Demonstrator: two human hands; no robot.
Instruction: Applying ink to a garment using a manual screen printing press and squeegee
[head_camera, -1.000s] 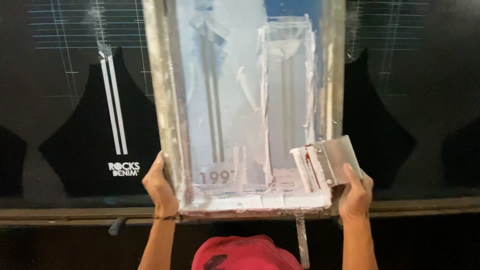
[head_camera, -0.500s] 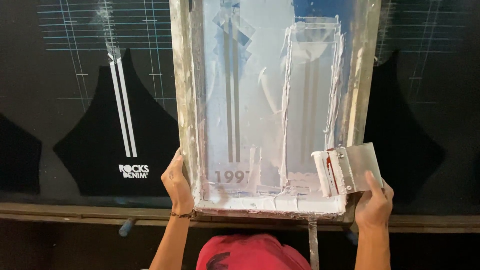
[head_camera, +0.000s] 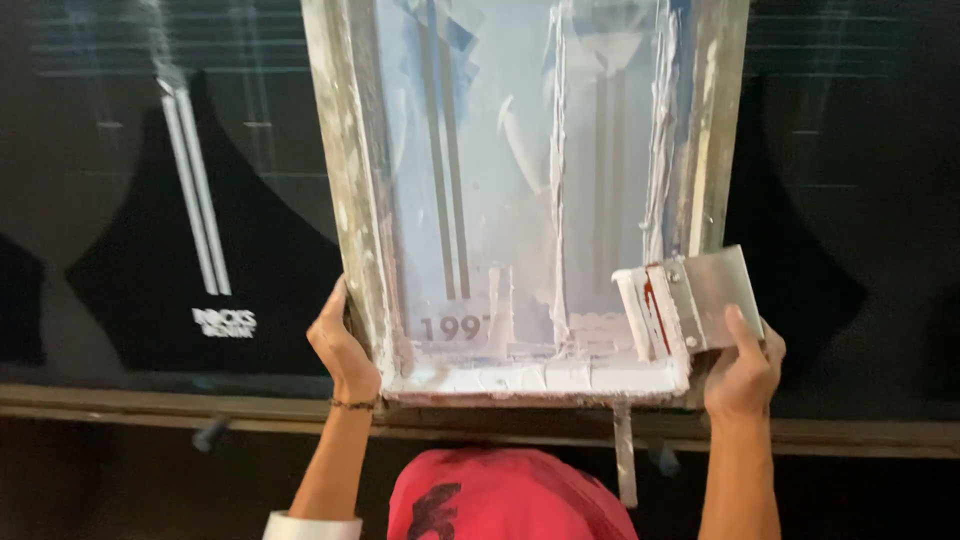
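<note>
Head view: left hand (head_camera: 343, 345) grips the printing screen frame's (head_camera: 352, 200) near-left corner, right hand (head_camera: 742, 370) clasps a metal scraper (head_camera: 705, 297) at its near-right.

A screen frame (head_camera: 520, 200), wooden and smeared with white ink, lies flat on black fabric, its near edge close to the bench's front rail. Its pale blue mesh carries two thin vertical stripes and strips of whitened tape. A metal-bladed scraper (head_camera: 690, 300), edged with white ink and a red streak, rests across the frame's near right corner.
</note>
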